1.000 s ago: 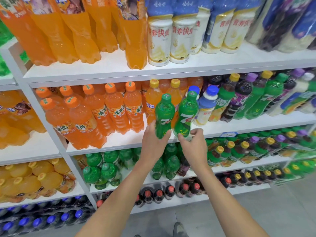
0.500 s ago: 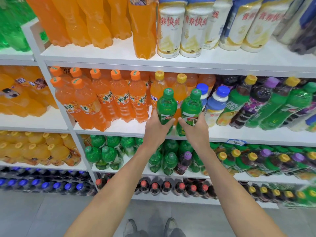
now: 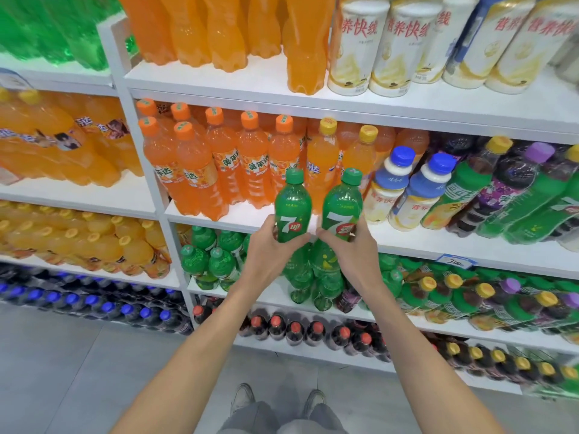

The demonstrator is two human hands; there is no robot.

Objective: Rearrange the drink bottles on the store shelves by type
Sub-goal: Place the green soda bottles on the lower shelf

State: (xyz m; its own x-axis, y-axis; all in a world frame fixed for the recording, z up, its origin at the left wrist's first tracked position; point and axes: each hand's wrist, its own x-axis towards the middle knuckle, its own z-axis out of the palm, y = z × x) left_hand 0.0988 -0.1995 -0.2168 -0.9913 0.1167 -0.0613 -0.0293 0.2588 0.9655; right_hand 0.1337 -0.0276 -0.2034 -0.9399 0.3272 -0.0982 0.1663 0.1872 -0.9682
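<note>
Each grip is closed low on a bottle. The left hand (image 3: 272, 247) holds one green plastic 7up bottle (image 3: 293, 211), and the right hand (image 3: 352, 250) holds a second green plastic bottle (image 3: 342, 211), both upright and side by side. Beyond them stand orange soda bottles (image 3: 250, 164), the wrong type. Matching green bottles (image 3: 216, 261) stand on the white shelf (image 3: 269, 300) just below, likely their destination.

Legible markings on stock: three brands, one price.
The left green bottle (image 3: 293, 211) reads "7up". The right green bottle (image 3: 342, 211) shows a white "7" beside a red patch whose characters are too small to read. The orange bottles (image 3: 260, 166) carry "美年达" on their labels. The tall white bottles (image 3: 357, 42) read "营养快线" in red. A blue price tag (image 3: 459, 262) on the front of a shelf (image 3: 413, 249) reads "3.00".
</note>
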